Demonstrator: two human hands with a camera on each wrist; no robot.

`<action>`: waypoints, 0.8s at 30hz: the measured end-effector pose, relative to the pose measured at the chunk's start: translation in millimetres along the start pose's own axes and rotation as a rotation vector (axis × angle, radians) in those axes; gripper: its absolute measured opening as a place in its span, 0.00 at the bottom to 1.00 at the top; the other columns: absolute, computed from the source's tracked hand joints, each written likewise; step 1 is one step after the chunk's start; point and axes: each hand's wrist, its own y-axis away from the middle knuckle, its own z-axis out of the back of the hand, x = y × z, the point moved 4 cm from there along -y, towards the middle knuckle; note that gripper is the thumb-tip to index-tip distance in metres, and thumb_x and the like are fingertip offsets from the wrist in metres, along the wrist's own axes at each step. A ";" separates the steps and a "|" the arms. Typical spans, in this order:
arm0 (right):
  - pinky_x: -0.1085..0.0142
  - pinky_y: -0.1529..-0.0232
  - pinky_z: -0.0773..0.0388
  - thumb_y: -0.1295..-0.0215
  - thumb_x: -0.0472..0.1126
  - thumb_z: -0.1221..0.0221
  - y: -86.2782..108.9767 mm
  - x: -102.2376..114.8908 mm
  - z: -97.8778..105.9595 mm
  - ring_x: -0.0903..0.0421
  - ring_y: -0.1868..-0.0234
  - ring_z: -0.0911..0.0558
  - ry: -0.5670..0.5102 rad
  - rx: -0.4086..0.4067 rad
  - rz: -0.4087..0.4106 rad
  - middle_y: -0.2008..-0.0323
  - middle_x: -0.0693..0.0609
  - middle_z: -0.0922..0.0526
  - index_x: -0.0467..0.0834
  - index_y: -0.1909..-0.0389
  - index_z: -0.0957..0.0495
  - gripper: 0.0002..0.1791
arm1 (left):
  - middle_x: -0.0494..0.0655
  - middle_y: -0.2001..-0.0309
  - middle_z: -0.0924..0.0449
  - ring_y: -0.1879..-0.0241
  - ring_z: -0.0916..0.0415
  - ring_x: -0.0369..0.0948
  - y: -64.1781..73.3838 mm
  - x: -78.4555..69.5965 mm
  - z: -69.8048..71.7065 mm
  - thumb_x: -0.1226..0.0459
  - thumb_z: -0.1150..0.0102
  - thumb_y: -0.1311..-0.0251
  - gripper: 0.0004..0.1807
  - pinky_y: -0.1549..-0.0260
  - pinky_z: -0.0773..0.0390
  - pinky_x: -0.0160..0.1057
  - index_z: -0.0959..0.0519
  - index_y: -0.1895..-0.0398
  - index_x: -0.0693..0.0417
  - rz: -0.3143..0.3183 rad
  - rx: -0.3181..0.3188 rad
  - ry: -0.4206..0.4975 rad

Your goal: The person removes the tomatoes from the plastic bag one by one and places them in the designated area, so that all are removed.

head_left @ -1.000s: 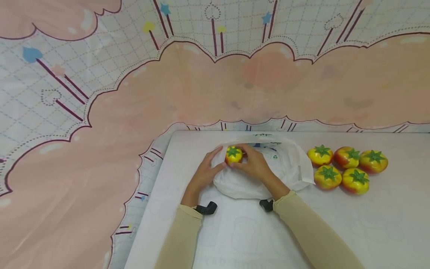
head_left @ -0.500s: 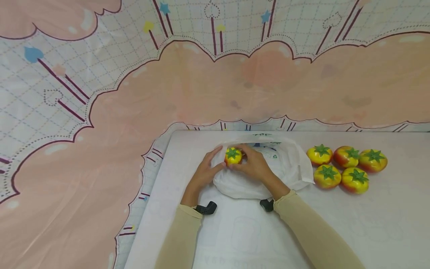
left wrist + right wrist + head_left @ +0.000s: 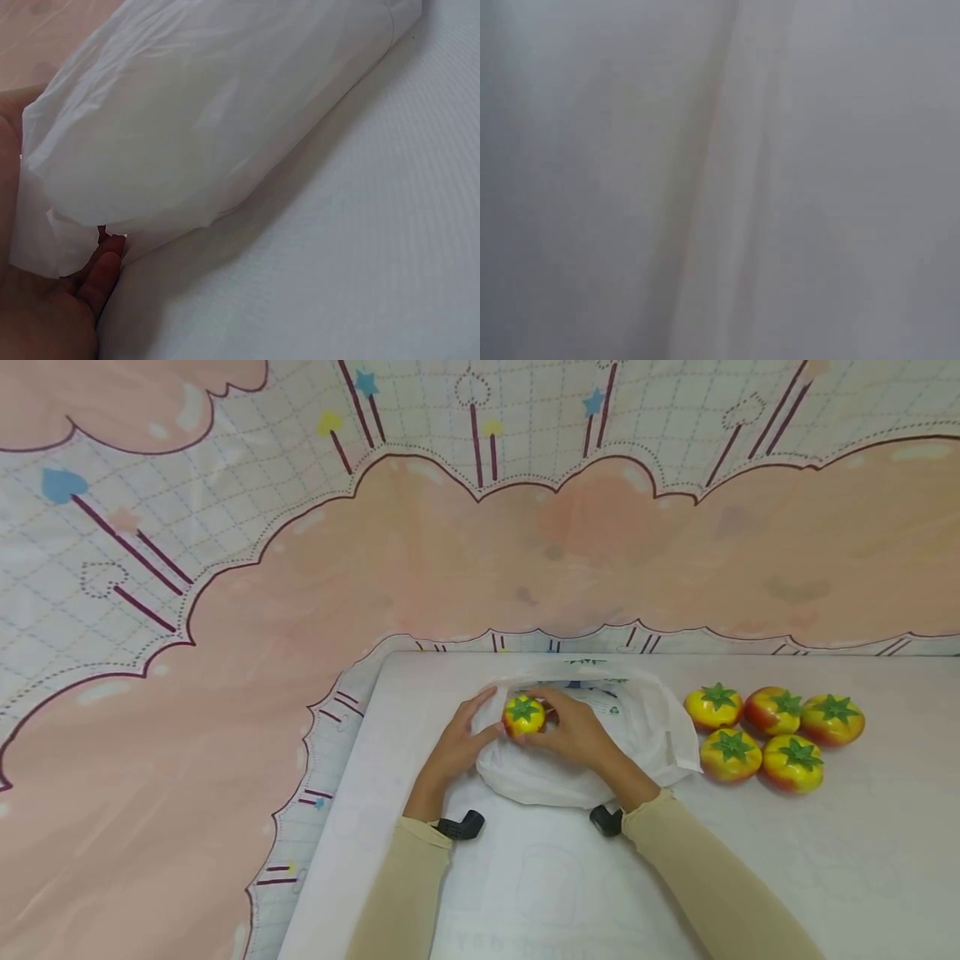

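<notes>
In the head view a white plastic bag (image 3: 540,783) lies on its side with its mouth spread. My left hand (image 3: 452,750) grips the bag's left edge; the left wrist view shows its fingertips (image 3: 105,274) meeting at the bag's rim. A yellow-and-red tomato-like fruit (image 3: 523,715) with a green star-shaped top is pinched between the thumb and fingers of my right hand (image 3: 576,733), at the bag's opening. The bag's inside is partly hidden by that hand. Only blurred whitish plastic fills the right wrist view.
Several similar fruits (image 3: 731,756) stand in two rows just right of the bag on the white table (image 3: 862,860). A patterned cloth (image 3: 450,568) hangs behind the table and along its left side. Each wrist wears a black device (image 3: 461,825).
My right hand has shifted slightly right and towards me, carrying the fruit a little away from the left hand. The left hand stays in place on the bag's edge.
</notes>
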 end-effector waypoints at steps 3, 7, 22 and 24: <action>0.51 0.44 0.18 0.44 0.54 0.25 2.2 -2.6 2.5 0.46 0.47 0.16 -0.005 0.003 -0.001 0.39 0.45 0.19 0.49 0.31 0.29 0.41 | 0.41 0.21 0.42 0.19 0.50 0.50 -0.9 0.1 -0.5 0.51 0.36 0.34 0.35 0.23 0.50 0.65 0.35 0.26 0.20 -0.010 -0.007 -0.012; 0.54 0.47 0.16 0.43 0.54 0.26 5.9 -4.6 7.7 0.46 0.48 0.16 -0.007 0.016 -0.018 0.40 0.44 0.18 0.48 0.30 0.29 0.41 | 0.40 0.22 0.41 0.19 0.50 0.49 -1.7 0.6 -1.0 0.51 0.37 0.34 0.34 0.23 0.49 0.65 0.36 0.26 0.19 -0.003 -0.013 -0.026; 0.55 0.46 0.14 0.44 0.50 0.25 19.2 -4.6 25.2 0.47 0.48 0.16 -0.016 0.010 0.007 0.40 0.44 0.19 0.48 0.31 0.28 0.40 | 0.39 0.21 0.41 0.19 0.50 0.47 1.2 -1.7 -2.8 0.52 0.37 0.33 0.35 0.23 0.49 0.64 0.36 0.26 0.19 -0.004 -0.032 -0.046; 0.55 0.47 0.14 0.44 0.49 0.25 21.6 -3.0 28.7 0.47 0.48 0.16 -0.012 0.007 0.014 0.40 0.44 0.19 0.48 0.31 0.28 0.39 | 0.39 0.21 0.42 0.19 0.50 0.48 1.4 -1.3 -3.1 0.52 0.37 0.33 0.35 0.23 0.49 0.65 0.36 0.26 0.19 0.001 -0.033 -0.047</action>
